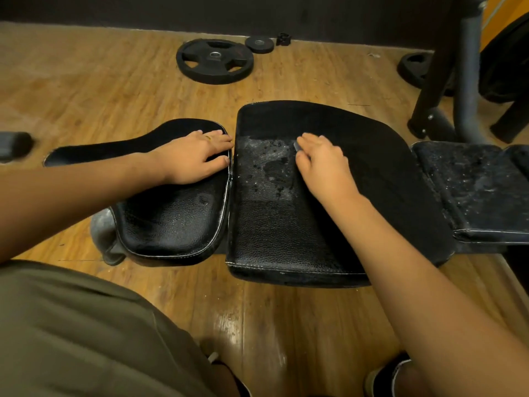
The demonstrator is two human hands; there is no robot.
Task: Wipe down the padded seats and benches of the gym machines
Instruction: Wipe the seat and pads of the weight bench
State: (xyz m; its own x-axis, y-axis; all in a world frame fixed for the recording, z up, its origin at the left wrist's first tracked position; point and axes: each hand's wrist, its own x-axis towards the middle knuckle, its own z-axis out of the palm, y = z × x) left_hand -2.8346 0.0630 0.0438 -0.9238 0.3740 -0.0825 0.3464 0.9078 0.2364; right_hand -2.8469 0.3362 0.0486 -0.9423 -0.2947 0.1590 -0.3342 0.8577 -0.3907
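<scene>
Nearest the camera, an olive garment (71, 325) fills the lower left and a dark shoe (383, 373) stands on the glossy wooden floor (286, 325). Just beyond, two black padded cushions sit side by side, almost touching: a small rounded seat pad (171, 224) on the left and a wider middle pad (272, 233) on the right.

The left hand (191, 159) lies flat on the far end of the seat pad, fingers spread and straight, holding nothing. A matte black strip (114, 147) runs leftward from beneath it; whether it is fabric or padding I cannot tell.

The right hand (323, 164) rests on the middle pad with curled fingers gripping the edge of a dark cloth (372, 167), which covers the pad's far and right parts. Left of that hand, a wet patch (266, 167) with droplets glistens on the bare leather.

To the right, a third pad (472, 190) is speckled with droplets.

Farther off, a large weight plate (214, 61) and a small plate (259, 44) lie flat on the floor near the dark wall, and a grey machine frame (463, 81) stands at the right.
</scene>
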